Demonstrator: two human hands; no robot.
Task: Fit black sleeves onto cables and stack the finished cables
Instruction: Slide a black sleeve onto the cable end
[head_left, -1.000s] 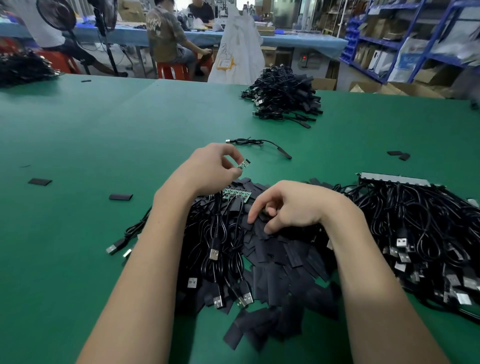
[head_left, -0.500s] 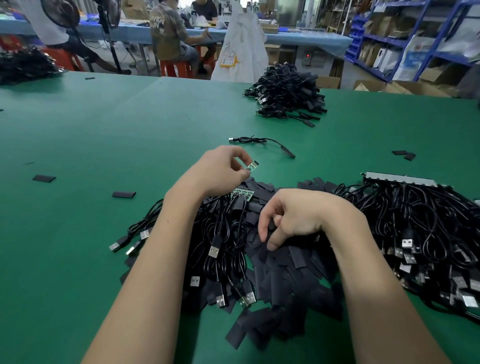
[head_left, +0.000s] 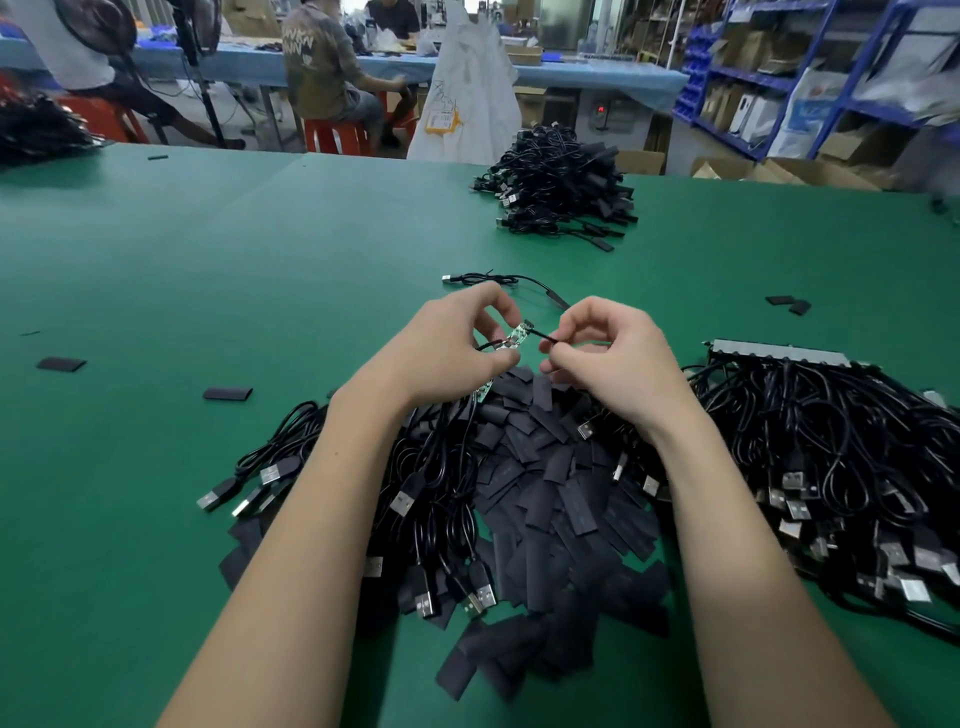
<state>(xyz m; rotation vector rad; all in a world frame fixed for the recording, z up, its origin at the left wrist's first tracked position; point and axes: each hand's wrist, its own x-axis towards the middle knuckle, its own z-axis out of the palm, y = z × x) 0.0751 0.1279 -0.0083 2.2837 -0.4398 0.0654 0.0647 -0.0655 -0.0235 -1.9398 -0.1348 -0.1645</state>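
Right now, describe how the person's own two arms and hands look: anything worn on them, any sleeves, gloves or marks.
Both the left hand and the right hand are bare: no gloves, no rings and no watch or band at either wrist. The two forearms are uncovered all the way to the bottom edge of the head view, so no sleeve shows. No tattoos, tape or other markings are visible on them.

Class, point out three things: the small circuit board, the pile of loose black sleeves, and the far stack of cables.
circuit board (head_left: 514, 336), head view, its middle.
pile of loose black sleeves (head_left: 550, 514), head view, centre.
far stack of cables (head_left: 558, 189), head view, centre.
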